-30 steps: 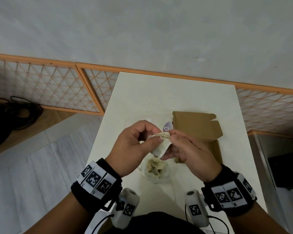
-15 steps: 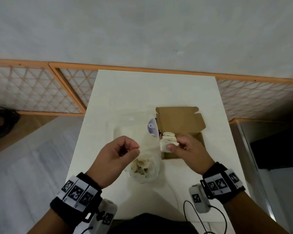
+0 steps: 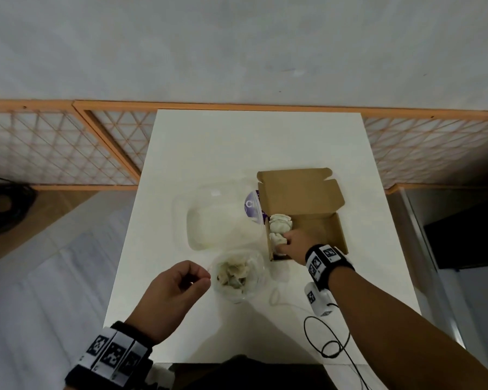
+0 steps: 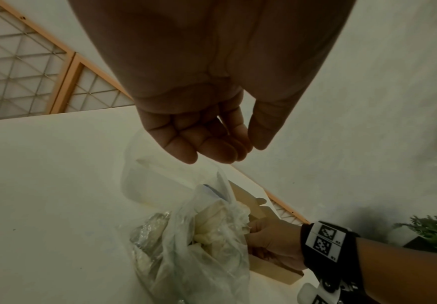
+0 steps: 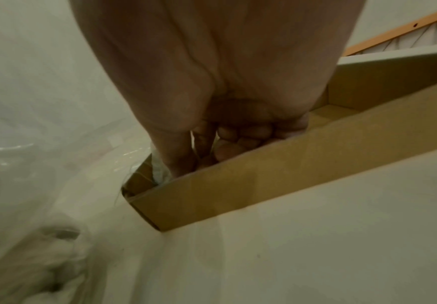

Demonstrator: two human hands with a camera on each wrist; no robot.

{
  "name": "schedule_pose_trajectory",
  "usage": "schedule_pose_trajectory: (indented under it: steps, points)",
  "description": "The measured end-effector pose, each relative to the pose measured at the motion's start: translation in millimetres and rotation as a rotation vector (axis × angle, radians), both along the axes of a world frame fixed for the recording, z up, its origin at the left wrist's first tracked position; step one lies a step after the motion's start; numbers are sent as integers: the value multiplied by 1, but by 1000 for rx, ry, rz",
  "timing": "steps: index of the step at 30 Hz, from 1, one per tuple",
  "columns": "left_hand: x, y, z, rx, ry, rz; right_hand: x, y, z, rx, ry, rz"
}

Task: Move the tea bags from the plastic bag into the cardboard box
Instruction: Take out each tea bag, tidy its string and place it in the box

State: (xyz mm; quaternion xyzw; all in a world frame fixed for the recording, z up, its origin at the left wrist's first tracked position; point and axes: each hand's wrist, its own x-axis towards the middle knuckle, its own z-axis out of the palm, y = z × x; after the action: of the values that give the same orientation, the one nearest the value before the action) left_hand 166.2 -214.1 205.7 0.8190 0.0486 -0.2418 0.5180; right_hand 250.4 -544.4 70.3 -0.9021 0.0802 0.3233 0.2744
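The brown cardboard box [image 3: 331, 230] lies open on the white table [image 3: 237, 147], its lid [image 3: 299, 192] folded back. Pale tea bags [image 3: 280, 222] are packed at its left end. My right hand [image 3: 282, 244] reaches into the box's near-left corner and pinches one tea bag [image 5: 160, 173] between thumb and fingers [image 5: 176, 158]. The clear plastic bag [image 3: 237, 274] with more tea bags stands in front of the box. My left hand [image 3: 202, 277] hovers just left of the bag, fingers [image 4: 207, 148] loosely curled and empty.
A clear plastic container [image 3: 217, 220] lies behind the bag, with a purple-printed packet [image 3: 251, 205] against the box. A white device [image 3: 319, 301] and a black cable [image 3: 330, 342] sit near the front right edge. An orange lattice fence [image 3: 68, 147] flanks the table.
My right hand took the tea bag from between both hands, carried it right and lowered it into the box. My left hand let go and dropped beside the plastic bag.
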Motion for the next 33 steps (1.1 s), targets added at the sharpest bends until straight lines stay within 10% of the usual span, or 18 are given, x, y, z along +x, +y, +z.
schedule_pose_trajectory:
  steps: [19,27,33]
  points:
    - [10,-8,-22,93,10,-87,-24,13,33,-35,-268,-351]
    - [13,-15,-45,302,-2,-291,-51,85,59,214,-320,330]
    - [16,-33,-51,356,50,-269,-53,115,36,-40,-255,547]
